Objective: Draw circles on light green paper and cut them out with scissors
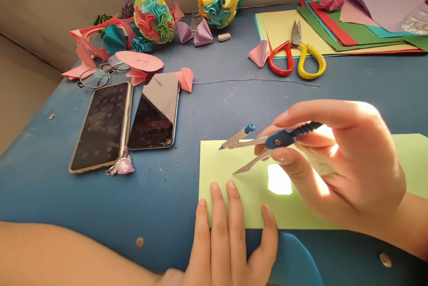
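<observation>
Far left of the blue worktop [30, 179]: round glasses [94, 77] lie near a dark-screened phone [100, 130] in a case, with a lilac charm [123, 165] at its lower corner. Behind them, a pink paper oval [147, 60] and a multicolour folded-paper ball [154, 22]. Next right is a second phone [157, 116], glass cracked near the lower end, pink folded piece [185, 79] at its upper corner; thin wire [254, 80] runs right from there.

My left grip [224, 250]: released, holding nothing, fingers spread on the near edge of the pale green sheet [207, 165]. Sheet is flat on the worktop. Further back, another paper ball [219, 9], with an eraser [224, 37] in front.

Drawing compass [277, 140] is over the sheet's left part, tilted, legs apart and pointing left. Needle tip is just beyond my left fingertips; can't tell if either tip touches paper. Bright patch of light on the sheet just right of the needle leg.

Scissors [296, 38], one red handle, one yellow: blades apart, resting on the coloured paper stack [274, 27], handles over its front edge.

My right grip [361, 170]: pinching the compass at its hinge, thumb against fingers, above the sheet.
</observation>
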The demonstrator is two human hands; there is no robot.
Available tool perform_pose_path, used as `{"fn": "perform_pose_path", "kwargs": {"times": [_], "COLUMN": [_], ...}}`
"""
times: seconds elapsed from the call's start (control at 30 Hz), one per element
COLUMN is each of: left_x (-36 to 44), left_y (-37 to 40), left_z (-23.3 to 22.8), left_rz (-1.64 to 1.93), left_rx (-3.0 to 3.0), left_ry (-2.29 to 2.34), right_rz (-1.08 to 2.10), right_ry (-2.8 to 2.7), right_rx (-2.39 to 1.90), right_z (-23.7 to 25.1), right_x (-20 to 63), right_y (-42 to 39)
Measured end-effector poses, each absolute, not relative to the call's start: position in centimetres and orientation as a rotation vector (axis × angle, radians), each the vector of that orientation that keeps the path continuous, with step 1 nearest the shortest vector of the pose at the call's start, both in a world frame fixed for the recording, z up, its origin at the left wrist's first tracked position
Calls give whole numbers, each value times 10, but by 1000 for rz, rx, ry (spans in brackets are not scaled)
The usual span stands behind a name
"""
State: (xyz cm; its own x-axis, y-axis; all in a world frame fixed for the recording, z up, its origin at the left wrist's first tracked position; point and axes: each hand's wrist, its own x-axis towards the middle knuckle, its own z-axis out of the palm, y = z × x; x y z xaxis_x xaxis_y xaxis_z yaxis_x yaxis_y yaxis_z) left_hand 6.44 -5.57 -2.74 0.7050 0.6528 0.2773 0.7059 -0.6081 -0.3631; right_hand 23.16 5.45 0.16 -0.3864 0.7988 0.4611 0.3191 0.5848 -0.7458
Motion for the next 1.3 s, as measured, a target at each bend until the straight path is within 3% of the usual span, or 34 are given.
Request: {"fn": "perform_pose_path", "kwargs": {"times": [0.23, 0.77, 0.97, 1.3], "left_x": [69, 126, 176, 179], "left_y": [-58, -78, -73, -67], "left_z": [-23, -30, -30, -43], "left_rz": [-85, 42, 242, 81], "left_rx": [-2362, -2119, -2160, -1901], "left_ry": [-1002, -1157, -1080, -969], "right_rz": [438, 272, 308, 224], "right_ry": [-2056, -2381, -2297, -2399], "right_rx": [-762, -597, -734, -854], "right_z": [7, 58, 60, 65], "right_x": [229, 209, 206, 213], "right_y": [52, 50, 42, 48]}}
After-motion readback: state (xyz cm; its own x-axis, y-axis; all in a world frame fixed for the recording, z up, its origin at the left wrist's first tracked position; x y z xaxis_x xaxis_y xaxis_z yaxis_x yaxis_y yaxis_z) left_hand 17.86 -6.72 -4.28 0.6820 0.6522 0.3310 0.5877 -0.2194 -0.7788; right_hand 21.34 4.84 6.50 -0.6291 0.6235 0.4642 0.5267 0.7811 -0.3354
